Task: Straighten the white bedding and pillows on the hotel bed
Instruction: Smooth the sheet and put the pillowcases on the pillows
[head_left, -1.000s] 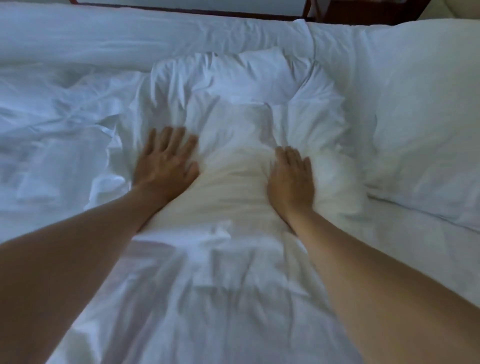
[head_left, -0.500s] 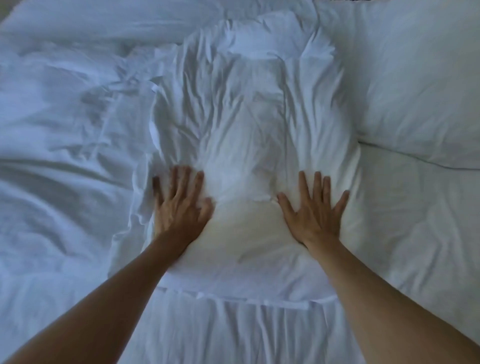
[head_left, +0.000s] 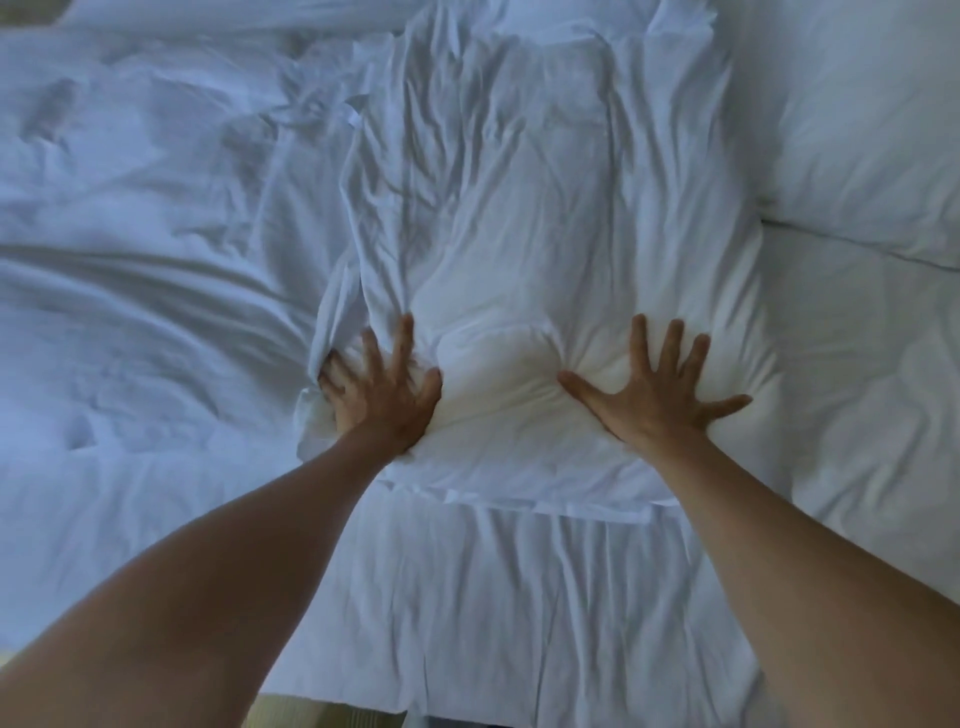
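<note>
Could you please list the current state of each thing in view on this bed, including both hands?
Left hand: fingers spread, pressing flat into the near left part of the wrinkled pillow.
Right hand: fingers spread wide, pressing flat on its near right part.
Wrinkled pillow: creased, dented beneath both hands.
Second pillow: smooth, plump, untouched.
Duvet: rumpled.
Sheet: lightly creased.

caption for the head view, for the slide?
Both hands, left hand and right hand, press flat with spread fingers on a wrinkled white pillow beside a smoother pillow.
</note>
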